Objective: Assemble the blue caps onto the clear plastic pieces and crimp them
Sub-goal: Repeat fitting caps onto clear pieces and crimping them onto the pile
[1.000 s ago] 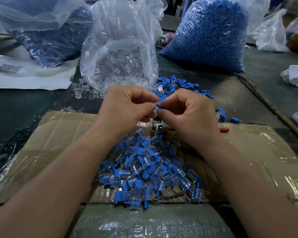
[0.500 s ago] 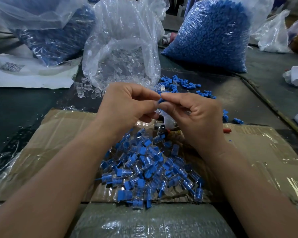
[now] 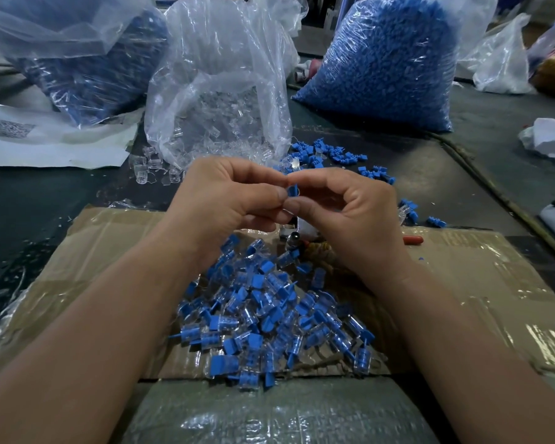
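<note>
The blue cap [image 3: 293,190] is held in the air above the far edge of the cardboard sheet [image 3: 462,283], between both hands. The left hand [image 3: 225,200] pinches it from the left with curled thumb and forefinger, and the right hand [image 3: 343,213] pinches it from the right in the same way. The fingers hide whether a clear piece is seated in it. The pile of assembled pieces [image 3: 263,315] lies on the middle of the cardboard sheet, below the hands. A red handle [image 3: 412,240] lies at the sheet's far edge. Loose blue caps [image 3: 334,155] lie on the worktop [image 3: 45,203] beyond the hands. Toward the worktop's far edge stand the bag of clear pieces [image 3: 218,100] and, to its right, the bag of blue caps [image 3: 382,65].
</note>
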{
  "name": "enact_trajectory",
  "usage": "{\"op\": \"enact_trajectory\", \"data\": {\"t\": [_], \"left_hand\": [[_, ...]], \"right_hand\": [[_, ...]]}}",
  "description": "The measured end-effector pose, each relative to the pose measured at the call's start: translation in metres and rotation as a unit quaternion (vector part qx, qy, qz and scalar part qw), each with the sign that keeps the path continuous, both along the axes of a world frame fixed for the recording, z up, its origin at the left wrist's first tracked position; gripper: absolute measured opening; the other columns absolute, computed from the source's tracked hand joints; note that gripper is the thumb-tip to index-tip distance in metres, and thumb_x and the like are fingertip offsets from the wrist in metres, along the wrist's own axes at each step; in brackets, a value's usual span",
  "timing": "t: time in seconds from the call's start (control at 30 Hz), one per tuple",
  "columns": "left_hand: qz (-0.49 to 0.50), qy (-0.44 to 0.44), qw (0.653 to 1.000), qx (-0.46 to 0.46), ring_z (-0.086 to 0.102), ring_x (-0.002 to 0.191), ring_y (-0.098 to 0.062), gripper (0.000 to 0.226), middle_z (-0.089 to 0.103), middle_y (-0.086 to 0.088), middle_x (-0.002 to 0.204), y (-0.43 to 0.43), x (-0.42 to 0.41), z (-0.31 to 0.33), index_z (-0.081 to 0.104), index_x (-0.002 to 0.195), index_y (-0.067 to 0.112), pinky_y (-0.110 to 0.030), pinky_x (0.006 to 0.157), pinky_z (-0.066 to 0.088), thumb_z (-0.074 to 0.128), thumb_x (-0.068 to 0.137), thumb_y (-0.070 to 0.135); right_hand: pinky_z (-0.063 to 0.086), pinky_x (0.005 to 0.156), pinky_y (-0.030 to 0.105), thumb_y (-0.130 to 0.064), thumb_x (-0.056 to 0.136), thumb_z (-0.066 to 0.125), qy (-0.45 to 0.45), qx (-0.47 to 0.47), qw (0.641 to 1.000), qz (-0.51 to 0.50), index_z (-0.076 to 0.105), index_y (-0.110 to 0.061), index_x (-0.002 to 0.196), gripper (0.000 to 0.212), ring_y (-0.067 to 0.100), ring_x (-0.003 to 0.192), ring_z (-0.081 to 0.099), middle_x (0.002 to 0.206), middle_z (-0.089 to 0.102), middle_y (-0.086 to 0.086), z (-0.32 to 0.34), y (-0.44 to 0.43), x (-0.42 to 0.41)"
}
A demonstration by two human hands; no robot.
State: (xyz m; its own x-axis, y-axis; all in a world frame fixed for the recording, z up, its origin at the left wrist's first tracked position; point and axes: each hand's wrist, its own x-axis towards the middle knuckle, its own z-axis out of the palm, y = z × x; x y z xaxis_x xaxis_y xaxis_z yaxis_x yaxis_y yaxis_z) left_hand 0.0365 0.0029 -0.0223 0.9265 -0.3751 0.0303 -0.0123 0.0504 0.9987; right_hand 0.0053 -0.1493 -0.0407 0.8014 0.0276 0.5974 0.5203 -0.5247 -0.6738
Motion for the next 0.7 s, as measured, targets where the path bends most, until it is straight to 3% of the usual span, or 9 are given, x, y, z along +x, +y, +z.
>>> {"op": "enact_trajectory", "data": {"t": [0.3,0.47,0.57,0.7], "left_hand": [[-0.014,0.024,0.999,-0.018,0.065,0.049,-0.017,0.017,0.068,-0.014,0.061,0.0025,0.0007,0.0024,0.065,0.073,0.003,-0.019,0.045,0.051,0.057,0.076,-0.012],[-0.026,0.025,0.999,-0.008,0.064,0.049,-0.016,0.016,0.067,-0.013,0.059,0.0018,0.0007,0.0019,0.064,0.073,0.002,-0.019,0.045,0.051,0.057,0.075,-0.012],[-0.033,0.023,0.999,-0.009,0.065,0.050,-0.017,0.010,0.068,-0.012,0.060,0.0009,0.0007,0.0018,0.065,0.073,0.003,-0.019,0.047,0.052,0.065,0.067,-0.004],[-0.041,0.011,0.999,0.001,0.065,0.052,-0.015,0.021,0.068,-0.008,0.060,0.0017,0.0015,0.0004,0.065,0.074,0.005,-0.019,0.047,0.052,0.067,0.055,0.011]], "right_hand": [[0.048,0.071,0.009,-0.009,0.074,0.072,0.004,0.013,1.000,0.017,0.061,-0.017,0.103,0.032,-0.004,0.081,0.063,0.085,0.062,-0.017,0.0015,-0.0029,-0.0006],[0.050,0.071,0.012,-0.008,0.073,0.074,-0.031,-0.038,0.999,0.002,0.065,-0.010,0.101,0.029,0.003,0.080,0.063,0.085,0.064,-0.008,0.0032,-0.0049,-0.0012],[0.053,0.072,0.019,-0.006,0.074,0.073,-0.051,-0.064,0.997,-0.008,0.069,-0.004,0.096,0.023,0.007,0.079,0.064,0.086,0.066,-0.002,0.0040,-0.0056,-0.0009],[0.054,0.074,0.027,-0.009,0.073,0.072,-0.079,-0.102,0.992,-0.006,0.071,-0.001,0.092,0.020,0.013,0.079,0.066,0.086,0.070,0.007,0.0052,-0.0051,-0.0016]]}}
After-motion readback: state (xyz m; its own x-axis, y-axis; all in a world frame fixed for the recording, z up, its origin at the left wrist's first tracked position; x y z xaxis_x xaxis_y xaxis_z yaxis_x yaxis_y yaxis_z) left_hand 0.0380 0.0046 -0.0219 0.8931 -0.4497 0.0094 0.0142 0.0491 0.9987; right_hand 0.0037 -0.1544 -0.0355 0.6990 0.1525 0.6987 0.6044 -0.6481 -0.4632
